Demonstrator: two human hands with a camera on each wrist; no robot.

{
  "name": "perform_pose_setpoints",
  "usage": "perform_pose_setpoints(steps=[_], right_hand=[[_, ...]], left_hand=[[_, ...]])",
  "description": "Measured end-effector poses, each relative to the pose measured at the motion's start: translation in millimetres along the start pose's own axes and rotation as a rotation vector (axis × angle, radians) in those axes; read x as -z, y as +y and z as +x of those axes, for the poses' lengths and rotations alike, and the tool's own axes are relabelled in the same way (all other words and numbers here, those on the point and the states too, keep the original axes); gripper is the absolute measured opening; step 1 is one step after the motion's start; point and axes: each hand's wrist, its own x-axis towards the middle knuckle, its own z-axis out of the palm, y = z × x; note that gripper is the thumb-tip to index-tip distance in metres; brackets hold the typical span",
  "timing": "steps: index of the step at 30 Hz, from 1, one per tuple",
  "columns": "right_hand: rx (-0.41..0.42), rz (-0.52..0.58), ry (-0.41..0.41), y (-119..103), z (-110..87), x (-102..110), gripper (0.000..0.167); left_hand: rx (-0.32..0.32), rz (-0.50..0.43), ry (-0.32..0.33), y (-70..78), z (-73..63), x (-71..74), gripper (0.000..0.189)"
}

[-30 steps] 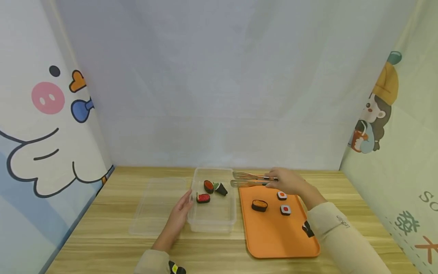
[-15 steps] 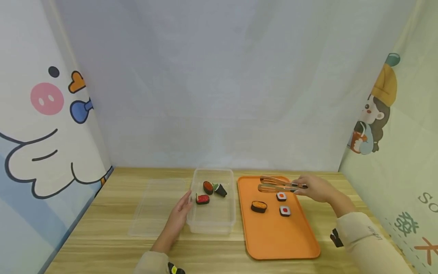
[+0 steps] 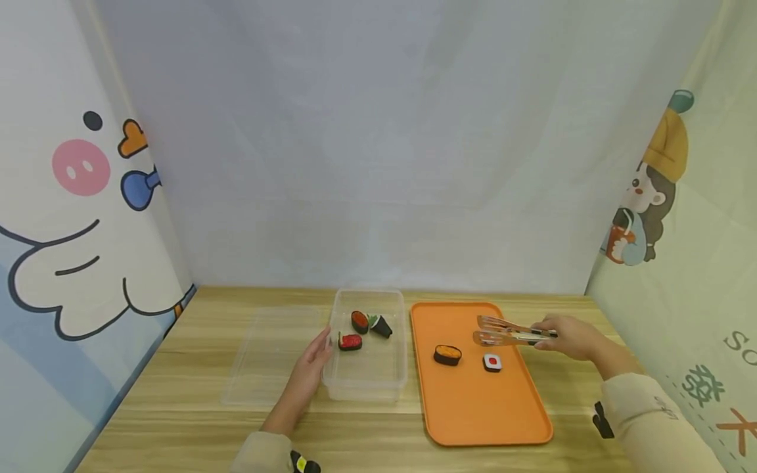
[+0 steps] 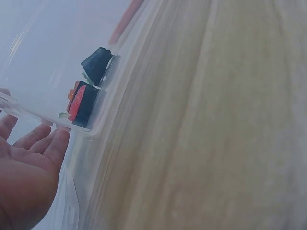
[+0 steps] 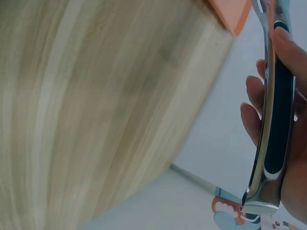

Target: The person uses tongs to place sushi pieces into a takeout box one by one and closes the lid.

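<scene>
My right hand [image 3: 569, 337] grips metal tongs [image 3: 513, 333] by their dark-inlaid handles. The tongs' spread heads reach over the right side of the orange tray [image 3: 481, 410]. A toy sushi roll with a red centre [image 3: 492, 362] and a boat-shaped toy sushi with orange topping [image 3: 447, 355] lie on the tray. My left hand [image 3: 311, 364] touches the left wall of a clear plastic box [image 3: 363, 392] with extended fingertips [image 4: 58, 139]. Inside are two red-topped toy sushi [image 3: 350, 342] and a dark cone-shaped hand roll [image 3: 381, 327].
A clear flat lid [image 3: 272, 361] lies on the wooden table [image 3: 355, 440] left of the box. A white curtain [image 3: 378, 164] hangs behind the table's far edge. Printed cartoon panels stand at both sides.
My right hand has moved the tongs right and toward me, from beside the box to the tray's right side. They now cover the orange-centred roll. My left hand stays at the box.
</scene>
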Motion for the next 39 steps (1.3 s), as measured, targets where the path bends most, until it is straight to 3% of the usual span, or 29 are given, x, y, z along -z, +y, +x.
perform_pose_setpoints(steps=[9, 22, 39], right_hand=[[-0.023, 0.014, 0.007, 11, -4.3, -6, 0.051], [0.043, 0.043, 0.043, 21, 1.1, -20, 0.035], [0.067, 0.071, 0.097, -13, 22.1, -10, 0.046]], left_hand=[[0.002, -0.008, -0.009, -2.8, 0.1, 0.4, 0.051], [0.007, -0.009, -0.001, -2.7, -1.0, -0.6, 0.051], [0.005, -0.005, -0.006, 0.7, -1.1, 0.1, 0.051]])
